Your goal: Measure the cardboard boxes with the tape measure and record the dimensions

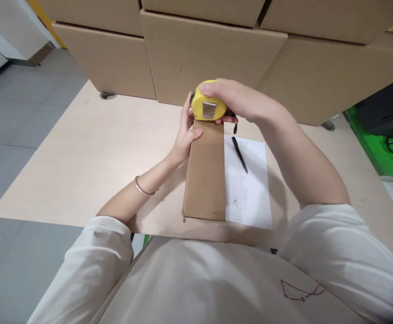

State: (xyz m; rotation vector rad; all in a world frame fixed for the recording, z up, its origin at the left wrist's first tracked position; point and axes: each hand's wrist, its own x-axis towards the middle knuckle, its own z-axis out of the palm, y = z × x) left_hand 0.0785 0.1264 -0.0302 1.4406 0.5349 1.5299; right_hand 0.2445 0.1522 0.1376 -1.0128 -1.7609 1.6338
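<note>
A yellow tape measure [209,108] with a metal clip and a black wrist strap is gripped in my right hand [228,94], thumb on top. It sits at the far end of a long, narrow cardboard box [206,175]. My left hand [184,137] holds the box by its left side near that end, thumb on the top face and fingers along the side. Whether the left fingers also touch the tape measure is hard to see. Right of the box lies a printed sheet of paper [255,193], partly beside its edge, with a black pen [239,155] on it.
Large cardboard boxes [210,58] are stacked along the back of the pale wooden table [122,148]. The table has round cable holes at the back left and back right. Grey floor tiles [10,180] show at left, a green surface [375,144] at right.
</note>
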